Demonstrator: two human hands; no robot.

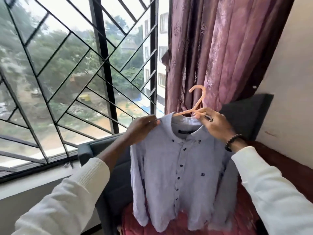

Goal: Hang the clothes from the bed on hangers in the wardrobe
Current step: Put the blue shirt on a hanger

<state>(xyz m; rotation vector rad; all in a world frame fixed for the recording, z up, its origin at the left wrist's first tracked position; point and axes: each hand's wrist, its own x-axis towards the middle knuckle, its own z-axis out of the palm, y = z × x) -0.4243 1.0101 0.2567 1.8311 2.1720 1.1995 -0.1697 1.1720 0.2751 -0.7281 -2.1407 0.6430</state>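
At the far left, a window [67,73] with a black diagonal metal grille looks out on trees and buildings. The left hand [140,128], in a white sleeve [67,197], pinches the left shoulder of a pale blue button-down shirt [181,167], thumb and fingers closed on the fabric by the collar. The shirt hangs front-facing, buttoned, held up in the air above a red bedspread [169,226]. A peach plastic hanger [197,102] sits partly inside the collar, hook upright. The right hand [213,123], wearing a dark beaded bracelet [232,141], grips the hanger's right arm at the shirt's collar. Behind hangs a mauve curtain [220,48], with a dark grey headboard [245,114] against the wall on the right.
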